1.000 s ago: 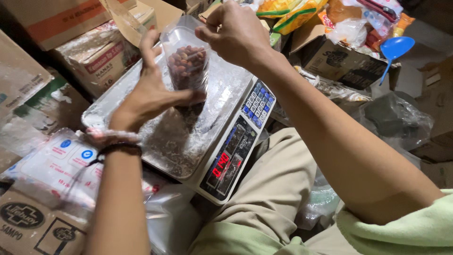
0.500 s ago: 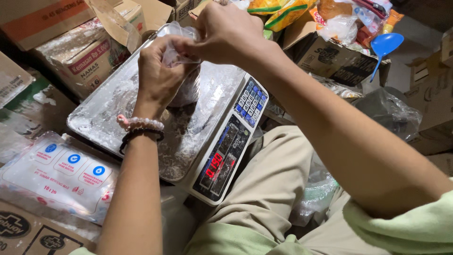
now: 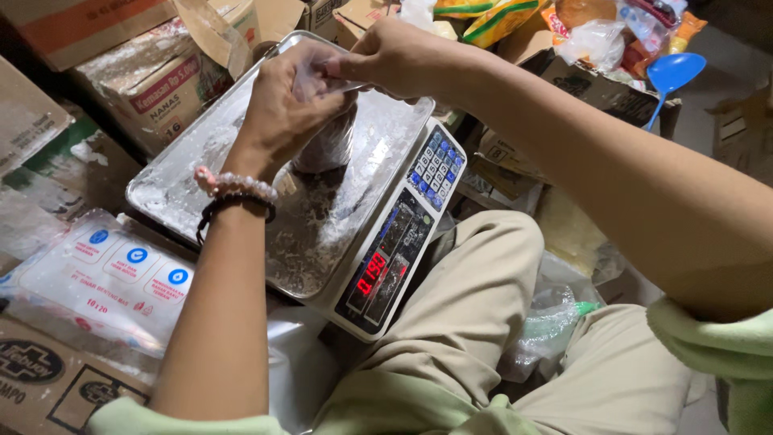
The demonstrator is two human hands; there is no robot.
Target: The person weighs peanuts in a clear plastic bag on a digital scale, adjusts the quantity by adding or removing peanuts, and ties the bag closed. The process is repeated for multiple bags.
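A small clear plastic bag (image 3: 326,145) filled with dark reddish-brown pieces hangs just above the dusty metal pan (image 3: 193,173) of a digital scale (image 3: 403,242) with a red lit display. My left hand (image 3: 286,101) grips the neck of the bag from the left. My right hand (image 3: 394,56) pinches the bag's top from the right, close against the left hand's fingers. The bag's upper part is hidden by both hands. Bead bracelets circle my left wrist.
Cardboard boxes (image 3: 153,80) stand at the back left. A pack of clear plastic bags (image 3: 105,274) lies at the left on another box. A blue plastic scoop (image 3: 668,76) and snack packets (image 3: 596,36) sit at the back right. My knees are beside the scale.
The bag has come down from in front of me to just above the scale pan. Both hands have closed together on its top.
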